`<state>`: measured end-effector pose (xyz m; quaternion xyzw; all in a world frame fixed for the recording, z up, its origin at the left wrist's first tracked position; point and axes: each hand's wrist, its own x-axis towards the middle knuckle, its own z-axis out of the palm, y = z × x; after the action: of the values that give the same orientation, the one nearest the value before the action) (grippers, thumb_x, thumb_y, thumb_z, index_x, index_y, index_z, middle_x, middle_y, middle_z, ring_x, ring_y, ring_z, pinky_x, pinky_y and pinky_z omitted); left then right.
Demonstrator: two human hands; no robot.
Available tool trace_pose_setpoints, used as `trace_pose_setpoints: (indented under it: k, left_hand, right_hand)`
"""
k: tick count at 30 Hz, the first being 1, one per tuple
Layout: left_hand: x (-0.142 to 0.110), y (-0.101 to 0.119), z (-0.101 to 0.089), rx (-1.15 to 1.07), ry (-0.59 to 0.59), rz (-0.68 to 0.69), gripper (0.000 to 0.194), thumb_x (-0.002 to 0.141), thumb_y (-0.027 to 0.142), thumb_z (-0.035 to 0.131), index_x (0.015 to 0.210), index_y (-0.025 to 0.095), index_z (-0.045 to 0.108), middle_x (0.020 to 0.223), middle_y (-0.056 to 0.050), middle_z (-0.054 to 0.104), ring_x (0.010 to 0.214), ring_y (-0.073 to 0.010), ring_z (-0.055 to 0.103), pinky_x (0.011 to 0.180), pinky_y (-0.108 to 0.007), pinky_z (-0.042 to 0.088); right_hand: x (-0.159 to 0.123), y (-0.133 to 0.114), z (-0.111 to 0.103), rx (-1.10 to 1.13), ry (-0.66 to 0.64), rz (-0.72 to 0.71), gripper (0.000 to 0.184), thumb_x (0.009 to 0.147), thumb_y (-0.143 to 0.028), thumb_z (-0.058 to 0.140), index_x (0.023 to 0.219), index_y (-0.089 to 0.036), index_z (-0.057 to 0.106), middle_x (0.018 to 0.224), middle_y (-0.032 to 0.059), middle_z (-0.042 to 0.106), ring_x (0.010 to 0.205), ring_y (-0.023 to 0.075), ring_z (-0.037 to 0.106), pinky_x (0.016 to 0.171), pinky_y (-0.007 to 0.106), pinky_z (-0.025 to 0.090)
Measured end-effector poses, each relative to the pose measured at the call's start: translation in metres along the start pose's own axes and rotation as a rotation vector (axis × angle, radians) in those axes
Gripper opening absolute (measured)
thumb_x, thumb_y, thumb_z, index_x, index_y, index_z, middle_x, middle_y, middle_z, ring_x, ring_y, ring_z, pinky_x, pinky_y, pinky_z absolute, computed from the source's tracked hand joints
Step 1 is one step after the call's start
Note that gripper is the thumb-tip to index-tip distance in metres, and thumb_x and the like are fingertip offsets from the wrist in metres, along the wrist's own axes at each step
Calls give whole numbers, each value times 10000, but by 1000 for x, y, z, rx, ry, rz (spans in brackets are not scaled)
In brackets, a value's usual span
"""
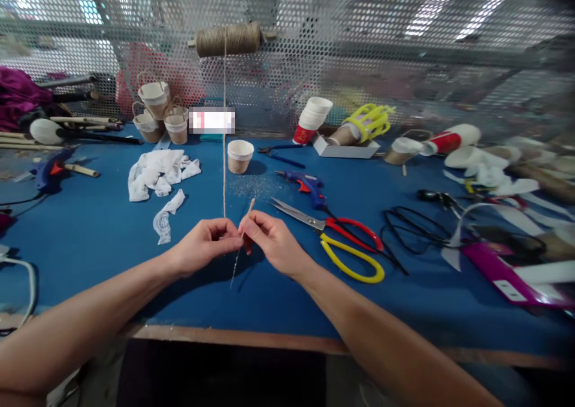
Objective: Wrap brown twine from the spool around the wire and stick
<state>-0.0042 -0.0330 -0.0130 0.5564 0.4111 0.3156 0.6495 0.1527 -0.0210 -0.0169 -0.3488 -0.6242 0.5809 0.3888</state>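
Observation:
A strand of twine runs straight down from a twine spool on the mesh to my hands. Fingertips of my left hand are pinched on it. Beside them, my right hand pinches the same work between thumb and forefinger. A twine-covered tip sticks up above the fingers, and a thin twisted wire pokes out below. How twine and wire join is hidden by the fingers. Beyond my hands stands a small twine-wrapped cup with a white rim.
Scissors with red and yellow handles lie at right, near a blue glue gun and pliers. White lace lies left. Stacked paper cups and small handled baskets stand behind. A purple power strip sits far right.

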Motion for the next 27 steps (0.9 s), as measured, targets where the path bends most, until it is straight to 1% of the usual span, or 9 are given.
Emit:
trace_pose_setpoints:
  k: [3,5,9,11,13,18,20,25,27]
  left_hand:
    - [-1,2,-1,-103,-15,-55,282,664,365,632,645,148,453,522,63,428,424,-26,246,426,-198,152]
    - [0,2,-2,-90,-22,-61,289,659,374,636,641,147,458,516,67,405,426,-28,249,429,-201,148]
    - [3,0,-4,101,-7,19,243,691,352,600,645,135,499,499,60,386,469,-48,259,456,-209,172]
    - [3,-1,-4,187,17,59,220,706,336,577,656,131,513,512,56,386,489,-56,261,469,-213,182]
    - [3,0,-5,238,23,69,211,720,334,550,669,131,520,538,50,398,505,-62,274,479,-217,195]
    - [2,2,-5,284,-2,96,204,750,327,503,669,140,489,594,36,429,541,-74,333,508,-220,256]
    - [1,3,-5,285,-18,81,204,760,336,490,680,149,477,585,40,424,534,-76,357,506,-219,272]
    - [0,3,-4,338,23,100,227,768,349,482,671,145,502,583,41,414,533,-76,331,500,-216,257]
    - [0,4,-4,334,31,79,235,766,350,485,664,140,510,574,45,409,519,-69,308,489,-212,243]
  right_hand:
    - [1,-2,-4,93,-104,23,203,803,-353,497,773,-159,547,663,-23,495,540,66,469,492,209,421]
    - [2,-2,-5,106,-134,45,180,777,-338,542,772,-157,547,648,-27,489,542,66,466,488,205,415]
    - [3,0,-8,48,-99,62,204,759,-337,567,695,-151,510,601,-37,461,535,66,457,487,202,402]
    - [3,1,-8,32,-70,61,217,760,-345,561,684,-154,490,594,-40,453,527,64,449,482,201,396]
    - [2,1,-7,5,-51,60,219,764,-348,553,689,-155,482,595,-40,454,527,65,448,485,204,397]
    - [0,-1,-6,-90,-43,58,220,774,-351,536,693,-153,483,603,-39,450,521,67,449,497,217,405]
    - [0,-1,-6,-106,-29,57,225,776,-357,530,696,-153,480,606,-39,452,518,67,449,500,222,408]
    - [-1,0,-6,-137,7,55,222,778,-362,523,715,-153,484,610,-34,459,518,72,457,510,235,413]
    - [0,0,-6,-157,2,49,219,779,-356,521,703,-154,486,607,-33,459,514,72,457,506,233,407]
